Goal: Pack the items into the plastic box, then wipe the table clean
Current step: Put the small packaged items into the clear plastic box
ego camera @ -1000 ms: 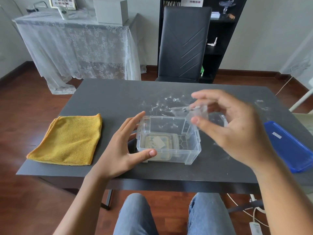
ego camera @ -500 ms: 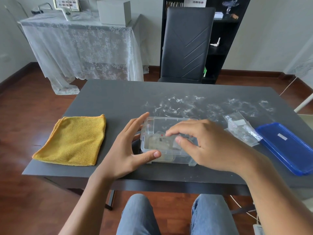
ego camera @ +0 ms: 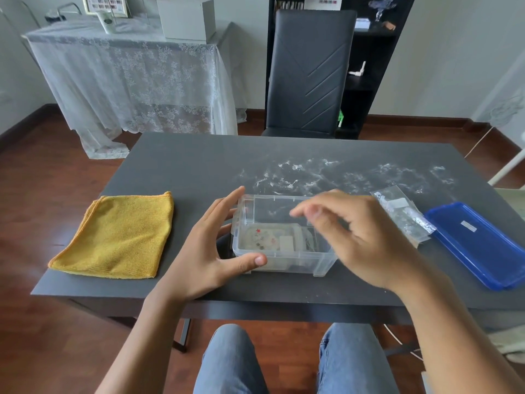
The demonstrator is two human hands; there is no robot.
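Plastic box [ego camera: 281, 237]: partly packed, table centre.
Left hand [ego camera: 204, 251] spread, bracing its 9 o'clock wall; right hand [ego camera: 358, 237] loose, empty, above. Clear packet [ego camera: 403, 214] at 3 o'clock unpacked; blue lid [ego camera: 483, 243] off; smears unwiped; yellow cloth [ego camera: 119, 237] unused.

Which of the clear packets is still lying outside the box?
The crinkled clear packet on the table beside the blue lid; the others already lie inside the clear plastic box.

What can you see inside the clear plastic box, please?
Inside the clear plastic box lie flat clear packets, one showing small stars. The right hand covers the box's right part.
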